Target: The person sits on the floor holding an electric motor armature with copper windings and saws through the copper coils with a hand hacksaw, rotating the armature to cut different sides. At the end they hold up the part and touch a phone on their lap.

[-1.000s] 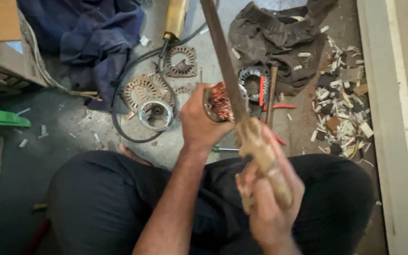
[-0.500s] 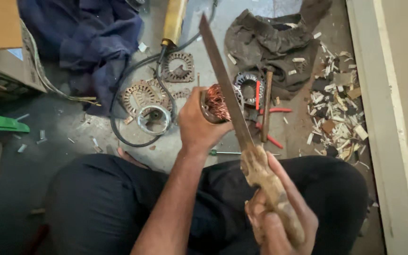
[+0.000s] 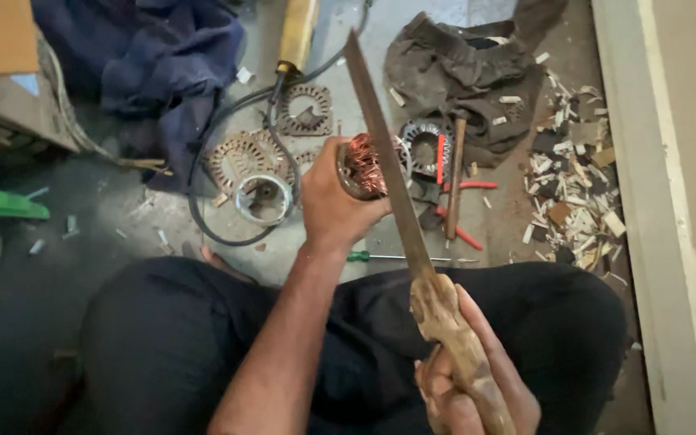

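So the left hand (image 3: 332, 201) is wrapped tight around a small motor stator (image 3: 362, 167), fingers curled over the metal ring with the bundle of copper windings facing right, held up off the floor above the knees, probably so the blade can get at the copper without anything underneath in the way. The right hand (image 3: 469, 387) is closed in a full fist on the worn wooden handle of a big long knife (image 3: 388, 173), low down near the lap, and the rusty blade runs up and away so its flat lies right across the copper end of the stator; looks like it's touching the windings but I can't tell how hard it's pressing. The person sits on the concrete floor (image 3: 163, 217) in dark trousers, legs folded. Just past the hands there's a green-handled screwdriver (image 3: 400, 258) lying flat, a hammer (image 3: 454, 177) with a wooden shaft, and red-handled pliers (image 3: 461, 209) next to another stator ring (image 3: 424, 145). To the left are a few stamped metal plates and a shiny ring (image 3: 263, 197) inside a loop of black cable. Further out, a grey rag (image 3: 461, 56), a blue cloth (image 3: 155, 56), and a heap of wood chips (image 3: 573, 185) along the wall side.
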A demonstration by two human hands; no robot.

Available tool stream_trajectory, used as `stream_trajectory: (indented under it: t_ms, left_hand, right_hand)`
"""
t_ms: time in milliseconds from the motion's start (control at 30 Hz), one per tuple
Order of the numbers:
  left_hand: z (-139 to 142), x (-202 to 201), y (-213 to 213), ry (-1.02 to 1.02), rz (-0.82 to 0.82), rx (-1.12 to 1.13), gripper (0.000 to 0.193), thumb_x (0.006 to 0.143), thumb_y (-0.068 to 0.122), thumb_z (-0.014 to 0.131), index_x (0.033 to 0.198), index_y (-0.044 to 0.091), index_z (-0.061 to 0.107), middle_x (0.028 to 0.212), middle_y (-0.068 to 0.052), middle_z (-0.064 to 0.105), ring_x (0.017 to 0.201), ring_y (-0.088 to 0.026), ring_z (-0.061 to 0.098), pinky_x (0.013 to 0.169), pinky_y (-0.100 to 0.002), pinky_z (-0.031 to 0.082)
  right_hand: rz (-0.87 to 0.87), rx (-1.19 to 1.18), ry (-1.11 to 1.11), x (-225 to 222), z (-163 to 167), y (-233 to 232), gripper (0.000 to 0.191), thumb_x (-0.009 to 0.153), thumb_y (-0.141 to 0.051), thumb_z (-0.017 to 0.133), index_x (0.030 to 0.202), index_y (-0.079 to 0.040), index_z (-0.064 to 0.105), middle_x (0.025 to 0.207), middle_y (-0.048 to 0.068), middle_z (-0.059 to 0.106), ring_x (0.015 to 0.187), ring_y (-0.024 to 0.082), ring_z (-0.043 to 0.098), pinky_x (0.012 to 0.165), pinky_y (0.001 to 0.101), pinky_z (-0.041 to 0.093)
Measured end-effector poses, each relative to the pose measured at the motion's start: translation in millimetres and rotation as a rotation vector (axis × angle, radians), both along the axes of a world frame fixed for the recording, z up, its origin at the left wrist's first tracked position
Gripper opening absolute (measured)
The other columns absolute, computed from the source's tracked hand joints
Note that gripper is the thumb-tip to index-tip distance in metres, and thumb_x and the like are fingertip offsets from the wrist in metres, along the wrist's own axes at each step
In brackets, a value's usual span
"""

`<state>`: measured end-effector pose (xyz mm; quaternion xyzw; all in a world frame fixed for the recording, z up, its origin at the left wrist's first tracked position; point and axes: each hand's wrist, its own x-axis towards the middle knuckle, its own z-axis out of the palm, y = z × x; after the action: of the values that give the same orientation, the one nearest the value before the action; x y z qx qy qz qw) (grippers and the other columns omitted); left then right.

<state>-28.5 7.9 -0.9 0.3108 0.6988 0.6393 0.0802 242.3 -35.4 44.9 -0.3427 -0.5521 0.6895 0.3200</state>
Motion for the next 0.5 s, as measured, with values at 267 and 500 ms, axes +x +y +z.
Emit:
stream_trajectory:
  t_ms: [267, 500]
  left_hand:
    - [0, 4, 8, 0.015, 0.066, -0.110, 0.063, 0.056, 0.031, 0.099, 0.102, 0.010, 0.061, 0.090, -0.006, 0.074, 0.083, -0.025, 0.075, 0.077, -0.037, 0.059]
    - [6, 2, 7, 0.051, 0.024, -0.028, 0.061, 0.060, 0.034, 0.098, 0.103, 0.011, 0.061, 0.093, -0.005, 0.075, 0.086, -0.025, 0.076, 0.079, -0.037, 0.059]
  right_hand:
    - [0.084, -0.265, 0.078, 33, -19, 4, 0.077, 0.104, -0.023, 0.063, 0.167, 0.010, 0.033, 0.101, 0.018, 0.069, 0.074, 0.015, 0.062, 0.074, 0.0295, 0.054]
    - [0.068, -0.248, 0.037, 27, -43, -1, 0.078, 0.103, -0.023, 0.064, 0.167, 0.010, 0.032, 0.100, 0.017, 0.068, 0.073, 0.015, 0.062, 0.075, 0.0300, 0.054]
